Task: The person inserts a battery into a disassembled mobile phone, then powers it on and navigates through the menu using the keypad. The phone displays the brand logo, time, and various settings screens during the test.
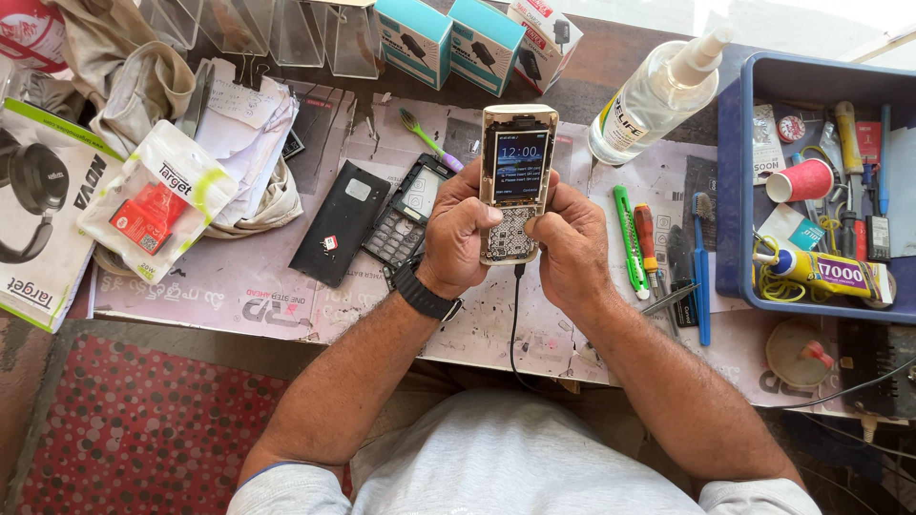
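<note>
A small gold-edged keypad phone (517, 162) stands upright over the bench with its screen lit and its keypad cover off, so the bare contact board shows. My left hand (459, 229) grips its lower left side with the thumb on the board. My right hand (570, 240) grips the lower right side. A black cable (514, 324) hangs from the phone's bottom toward my lap. A black watch (426, 295) is on my left wrist.
Left of my hands lie a black phone back cover (341, 222) and a keypad front frame (408, 212). Screwdrivers, a green tool and a blue brush (701, 267) lie to the right. A blue tray (730, 191) holds tools and a glue tube. A spray bottle (653, 95) stands behind.
</note>
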